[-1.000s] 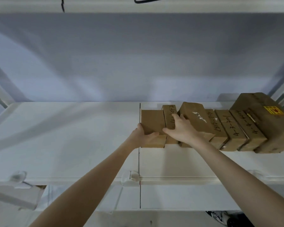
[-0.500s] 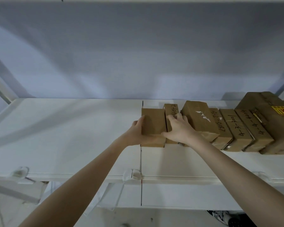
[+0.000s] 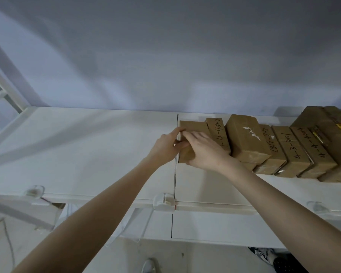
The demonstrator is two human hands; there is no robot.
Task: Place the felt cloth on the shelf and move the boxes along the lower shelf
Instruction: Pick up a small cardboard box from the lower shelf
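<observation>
While both forearms reach over the white shelf (image 3: 87, 154), left hand (image 3: 165, 148) and right hand (image 3: 203, 150) clasp the leftmost box (image 3: 193, 129) at the shelf seam (image 3: 176, 134), with the remaining cardboard boxes (image 3: 283, 146) rowed rightward from it; felt cloth unseen.

Pale wall, white frame and clear clips around a storage unit.
A plain bluish-grey wall (image 3: 165, 56) fills the background; a white metal upright (image 3: 6, 91) stands at left; clear plastic clips (image 3: 163, 200) sit along the front edge; a black-and-white shoe (image 3: 264, 255) shows on the floor below.
</observation>
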